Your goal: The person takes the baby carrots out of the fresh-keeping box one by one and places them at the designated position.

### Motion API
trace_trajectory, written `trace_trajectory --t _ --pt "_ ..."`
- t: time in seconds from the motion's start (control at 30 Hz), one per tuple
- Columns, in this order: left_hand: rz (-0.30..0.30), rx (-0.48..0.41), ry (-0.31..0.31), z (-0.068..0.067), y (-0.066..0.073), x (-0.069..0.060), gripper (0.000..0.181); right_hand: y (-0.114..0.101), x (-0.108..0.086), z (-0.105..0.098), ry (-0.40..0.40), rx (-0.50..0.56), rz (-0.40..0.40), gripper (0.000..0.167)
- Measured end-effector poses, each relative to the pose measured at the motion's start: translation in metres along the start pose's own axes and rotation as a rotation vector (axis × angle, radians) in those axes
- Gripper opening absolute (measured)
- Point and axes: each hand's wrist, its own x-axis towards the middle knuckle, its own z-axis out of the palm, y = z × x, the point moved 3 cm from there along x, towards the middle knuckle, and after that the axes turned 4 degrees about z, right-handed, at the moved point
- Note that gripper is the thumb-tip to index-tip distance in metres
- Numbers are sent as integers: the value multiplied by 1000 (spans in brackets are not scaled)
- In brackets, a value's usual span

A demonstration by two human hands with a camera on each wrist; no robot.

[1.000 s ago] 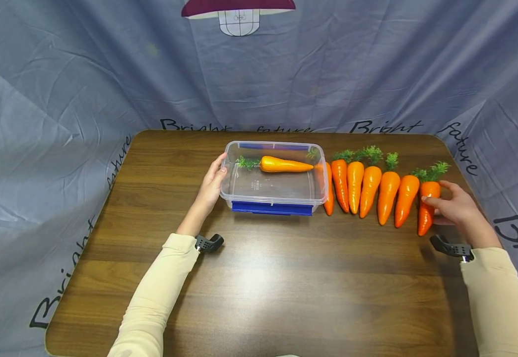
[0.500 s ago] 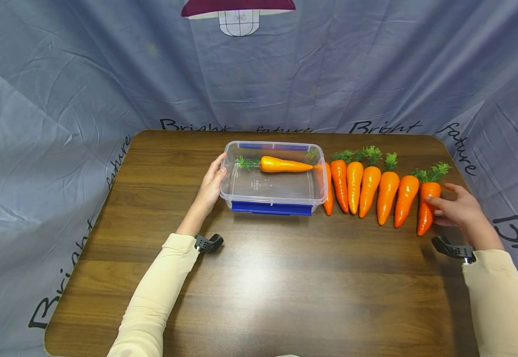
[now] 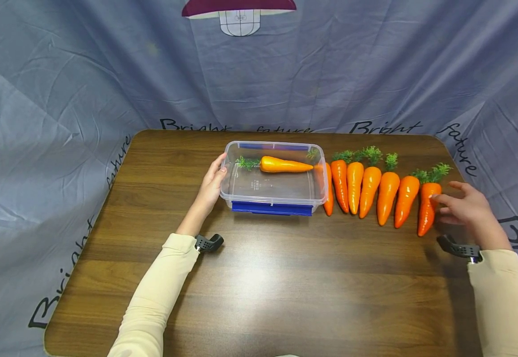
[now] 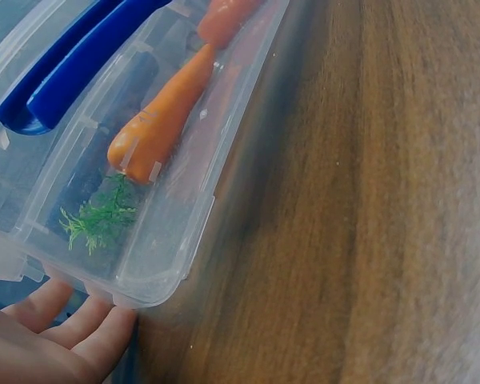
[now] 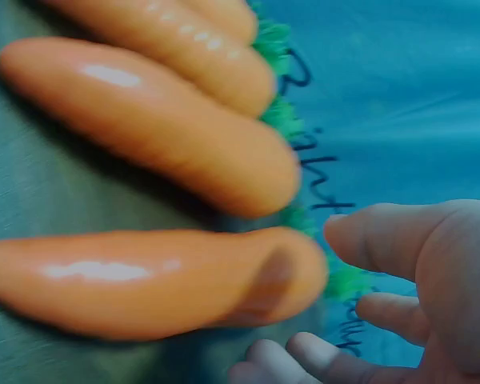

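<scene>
A clear plastic box (image 3: pixel 272 200) with blue clips stands open-topped on the table, and one orange carrot (image 3: pixel 286 164) with a green top lies inside it. My left hand (image 3: pixel 210 183) rests against the box's left end; in the left wrist view its fingers (image 4: pixel 104 340) touch the outer wall. To the right of the box several carrots lie in a row. Nearest to my right hand (image 3: pixel 466 208) is the rightmost carrot (image 3: pixel 426 208). In the right wrist view the thumb and fingers are spread beside that carrot's (image 5: pixel 160 280) thick end, with nothing held.
The wooden table (image 3: pixel 294 292) extends in front of both hands. A grey-blue curtain (image 3: pixel 348 74) with printed lettering hangs behind and beside it. The leftmost carrot (image 3: pixel 329 193) in the row is partly hidden by the box's right end.
My right hand has drawn back slightly to the right from the rightmost carrot, and its fingers have spread. The left hand and the box have not visibly moved.
</scene>
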Motion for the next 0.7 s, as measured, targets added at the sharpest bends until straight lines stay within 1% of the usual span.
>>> trace_trajectory --t 0.13,0.2,0.27,0.4,0.43,0.5,0.53,0.57,0.7 --pt "-6 -5 -1 0 0 0 48 -16 -3 -5 56 3 -32 82" --pt "-10 -5 0 0 0 -1 48 -30 -4 -4 59 3 -63 82" --pt "-12 -1 2 0 1 -1 48 -47 -6 0 54 -31 -104 82" --pt "-27 0 -1 -1 1 -1 48 -82 -9 16 21 -104 -181 84" --pt "-26 1 -4 0 1 -1 48 -91 -9 20 15 -134 -200 84" --pt "-22 0 -11 0 0 -1 49 -107 -10 31 -10 -159 -236 85" --pt "-27 0 -18 1 5 -2 49 -114 -10 35 -26 -174 -250 85" --pt "-23 -3 -19 1 5 -2 49 -122 -9 40 -44 -185 -260 85" --pt "-14 -17 -16 1 6 -2 49 -150 -8 59 -95 -234 -318 80"
